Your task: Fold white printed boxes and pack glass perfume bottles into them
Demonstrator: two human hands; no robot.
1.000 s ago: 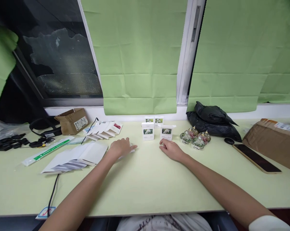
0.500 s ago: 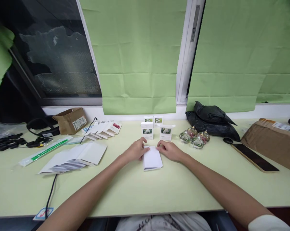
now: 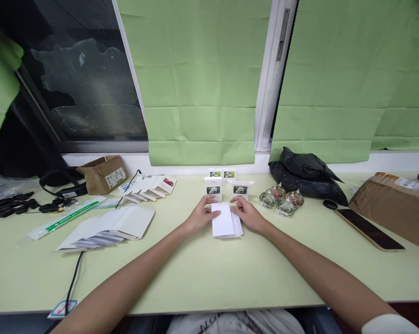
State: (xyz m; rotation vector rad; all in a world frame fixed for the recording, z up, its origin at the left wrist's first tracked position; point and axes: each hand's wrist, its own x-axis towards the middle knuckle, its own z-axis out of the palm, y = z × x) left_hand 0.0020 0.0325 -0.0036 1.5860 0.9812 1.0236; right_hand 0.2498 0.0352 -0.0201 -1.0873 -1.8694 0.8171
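Left hand (image 3: 199, 217) and right hand (image 3: 248, 215) pinch unprinted white carton (image 3: 225, 221).

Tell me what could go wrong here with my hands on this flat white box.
Both the left hand and right hand grip the flat box just in front of the upright boxes; a push forward could topple them. The glass ornaments sit near the right hand and might roll if bumped.

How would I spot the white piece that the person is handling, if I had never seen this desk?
Start at the white window post between the green blinds and drop to the small flower-print boxes on the pale green desk. Just in front lies a flat white carton blank, pinched between the left hand and right hand. Unlike the boxes, it is plain and unfolded.
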